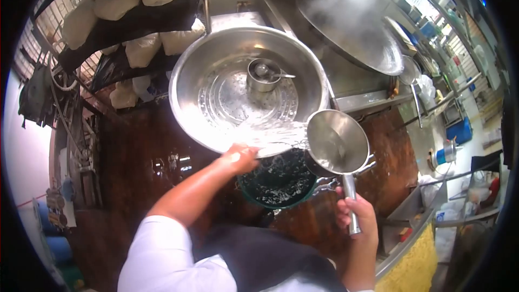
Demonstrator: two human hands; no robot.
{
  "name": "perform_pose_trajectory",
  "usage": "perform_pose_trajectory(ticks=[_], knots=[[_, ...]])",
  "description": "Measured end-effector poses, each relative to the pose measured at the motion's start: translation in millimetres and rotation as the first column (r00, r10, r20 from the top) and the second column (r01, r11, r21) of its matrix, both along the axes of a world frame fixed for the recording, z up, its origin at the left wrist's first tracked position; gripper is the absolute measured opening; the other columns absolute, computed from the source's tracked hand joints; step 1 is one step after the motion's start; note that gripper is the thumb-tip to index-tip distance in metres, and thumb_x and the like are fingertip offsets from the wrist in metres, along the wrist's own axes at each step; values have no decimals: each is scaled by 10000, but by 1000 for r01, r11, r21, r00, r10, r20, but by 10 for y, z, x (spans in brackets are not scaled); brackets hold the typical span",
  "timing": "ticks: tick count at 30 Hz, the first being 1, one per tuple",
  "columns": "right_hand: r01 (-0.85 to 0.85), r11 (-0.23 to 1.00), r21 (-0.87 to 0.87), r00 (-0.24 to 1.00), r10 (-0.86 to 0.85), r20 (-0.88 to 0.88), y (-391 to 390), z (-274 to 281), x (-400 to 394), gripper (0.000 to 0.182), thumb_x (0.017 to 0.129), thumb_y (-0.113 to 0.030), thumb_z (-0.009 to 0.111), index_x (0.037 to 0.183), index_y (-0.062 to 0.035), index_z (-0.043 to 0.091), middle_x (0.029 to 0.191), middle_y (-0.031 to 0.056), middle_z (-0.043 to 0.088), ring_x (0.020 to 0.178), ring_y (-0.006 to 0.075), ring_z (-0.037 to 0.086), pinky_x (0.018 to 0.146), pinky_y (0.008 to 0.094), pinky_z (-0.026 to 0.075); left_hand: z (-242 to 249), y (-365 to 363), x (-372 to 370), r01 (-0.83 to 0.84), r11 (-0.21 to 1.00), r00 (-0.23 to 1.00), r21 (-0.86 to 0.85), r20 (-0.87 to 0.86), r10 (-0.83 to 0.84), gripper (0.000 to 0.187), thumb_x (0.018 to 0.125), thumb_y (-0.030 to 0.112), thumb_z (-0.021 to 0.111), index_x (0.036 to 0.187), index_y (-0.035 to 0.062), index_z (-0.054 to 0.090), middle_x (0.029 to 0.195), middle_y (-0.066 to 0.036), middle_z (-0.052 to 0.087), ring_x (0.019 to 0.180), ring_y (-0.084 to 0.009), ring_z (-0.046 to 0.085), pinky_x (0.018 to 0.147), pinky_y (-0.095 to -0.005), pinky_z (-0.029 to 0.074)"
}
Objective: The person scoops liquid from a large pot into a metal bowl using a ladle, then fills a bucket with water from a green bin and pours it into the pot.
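A wide metal basin (189, 70) stands in front of me, with a small metal cup (263, 78) and a ladle inside it. My left hand (241, 158) is at the basin's near rim, its fingers closed; splashing water blurs what they hold. A metal saucepan (338, 143) tilts at the basin's right side, its long handle gripped in my right hand (357, 213). Water streams between the saucepan and the basin's near rim. Below them is a dark green tub (278, 184) with churning water in it.
A large steaming wok (357, 38) sits at the back right on a metal stove. Filled bags (116, 0) lie on shelves at the left. The reddish-brown floor (130, 184) is wet. A yellow surface (411, 262) and metal racks stand at the right.
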State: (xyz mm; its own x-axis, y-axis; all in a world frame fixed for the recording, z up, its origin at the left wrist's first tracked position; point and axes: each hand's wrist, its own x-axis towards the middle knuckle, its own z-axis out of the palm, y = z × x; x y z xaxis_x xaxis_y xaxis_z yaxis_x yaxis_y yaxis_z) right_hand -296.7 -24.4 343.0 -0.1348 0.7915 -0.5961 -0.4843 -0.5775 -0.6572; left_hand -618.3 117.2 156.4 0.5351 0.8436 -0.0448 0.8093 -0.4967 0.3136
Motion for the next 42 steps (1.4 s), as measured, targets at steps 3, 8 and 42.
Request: perform_pose_trajectory(ticks=[3, 8, 42], knots=[[65, 998, -9, 996, -65, -64, -69, -43, 43, 403, 832, -139, 604, 1198, -41, 467, 681, 32, 501, 457, 108, 480, 391, 235, 389, 63, -40, -1011, -226, 957, 950, 181, -175, 258, 230, 623, 158, 688, 846, 109, 664, 902, -86, 666, 958, -275, 609, 871, -425, 451], [38, 999, -1, 948, -36, 316, -86, -98, -115, 422, 791, -78, 638, 1165, -1, 458, 687, 47, 513, 461, 121, 488, 420, 237, 423, -203, 7, -1203, -121, 912, 987, 393, -47, 152, 164, 636, 210, 648, 764, 109, 638, 826, -87, 645, 862, -262, 626, 834, -413, 460], [-459, 870, 182, 171, -114, 979, 290, -359, -880, 489, 744, -177, 669, 1160, 26, 512, 921, 231, 625, 814, 420, 614, 739, 412, 493, -70, 82, -583, 8, 996, 999, 83, 36, -11, 200, 720, 270, 634, 790, 86, 602, 793, -109, 643, 774, -303, 641, 693, -423, 504]])
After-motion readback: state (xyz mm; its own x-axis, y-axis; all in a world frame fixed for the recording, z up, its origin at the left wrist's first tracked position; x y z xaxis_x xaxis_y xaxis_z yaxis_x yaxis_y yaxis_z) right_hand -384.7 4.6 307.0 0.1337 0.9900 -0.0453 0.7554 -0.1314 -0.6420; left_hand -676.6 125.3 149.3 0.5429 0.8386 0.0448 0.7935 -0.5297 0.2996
